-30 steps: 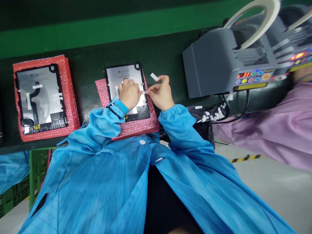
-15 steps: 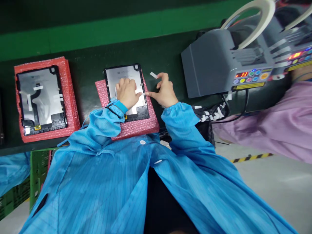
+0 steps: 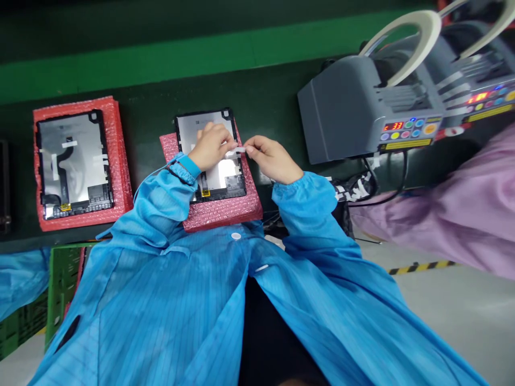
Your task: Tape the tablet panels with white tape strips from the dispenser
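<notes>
A tablet screen assembly (image 3: 225,174) with a silvery back and black frame lies on pink bubble wrap (image 3: 217,214) in front of me. A short strip of white tape (image 3: 240,149) spans the gap between my hands at the screen's right edge. My right hand (image 3: 276,159) pinches the strip's right end between thumb and forefinger. Over the screen, my left hand (image 3: 213,143) has its fingers curled and its thumb and fingertips closed at the strip's left end. A yellow-marked connector (image 3: 206,193) shows near the screen's bottom edge.
To the left, a similar screen (image 3: 80,161) with tape strips rests on stacked red bubble wrap (image 3: 124,182). Grey tape dispensers (image 3: 346,112) stand at the right, near a black bundle dotted with tape pieces (image 3: 358,186). Another person's purple sleeve (image 3: 462,198) reaches in there.
My right hand has brought the tape strip, earlier held up from its fingers, down to the screen's edge, its fingers now closed together. My left hand's fingers have drawn in toward the strip.
</notes>
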Tool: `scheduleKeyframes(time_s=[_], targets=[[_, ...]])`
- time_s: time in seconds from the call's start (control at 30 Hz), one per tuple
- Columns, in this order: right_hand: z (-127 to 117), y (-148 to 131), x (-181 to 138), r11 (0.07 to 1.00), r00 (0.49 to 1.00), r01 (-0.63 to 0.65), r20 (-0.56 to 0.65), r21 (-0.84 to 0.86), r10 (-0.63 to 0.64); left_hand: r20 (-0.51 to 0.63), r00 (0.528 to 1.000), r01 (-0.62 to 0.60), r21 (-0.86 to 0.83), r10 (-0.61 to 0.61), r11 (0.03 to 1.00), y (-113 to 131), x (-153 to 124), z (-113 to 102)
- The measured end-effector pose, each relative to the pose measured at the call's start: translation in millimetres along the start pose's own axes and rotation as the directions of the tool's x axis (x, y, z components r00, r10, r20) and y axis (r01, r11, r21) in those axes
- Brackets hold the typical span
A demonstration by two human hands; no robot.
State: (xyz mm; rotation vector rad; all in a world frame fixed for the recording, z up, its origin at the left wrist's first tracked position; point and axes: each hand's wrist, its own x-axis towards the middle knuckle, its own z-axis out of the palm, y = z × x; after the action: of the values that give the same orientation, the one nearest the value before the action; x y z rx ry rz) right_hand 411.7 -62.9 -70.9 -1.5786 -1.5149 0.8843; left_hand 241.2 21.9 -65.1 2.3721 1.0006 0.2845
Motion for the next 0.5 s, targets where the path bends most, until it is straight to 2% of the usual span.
scheduleKeyframes(time_s=[0.13, 0.23, 0.37, 0.5], targets=[[-2, 3, 0, 0.992, 0.994, -0.092, -0.060, -0.084, 0.088, 0.055, 0.989, 0.141, -0.003, -0.140, 0.990, 10, -1, -4], [0, 6, 3, 0.985, 0.988, -0.132, -0.098, -0.115, 0.121, 0.066, 0.982, 0.176, -0.018, -0.174, 0.984, 12, 0, -7], [8, 13, 10, 0.991, 0.995, -0.083, -0.058, -0.107, 0.077, 0.070, 0.981, 0.184, -0.024, -0.182, 0.983, 11, 2, -5], [18, 23, 19, 0.977, 0.997, -0.025, -0.077, -0.213, 0.009, 0.029, 0.968, 0.246, 0.047, -0.247, 0.968, 12, 3, 3]])
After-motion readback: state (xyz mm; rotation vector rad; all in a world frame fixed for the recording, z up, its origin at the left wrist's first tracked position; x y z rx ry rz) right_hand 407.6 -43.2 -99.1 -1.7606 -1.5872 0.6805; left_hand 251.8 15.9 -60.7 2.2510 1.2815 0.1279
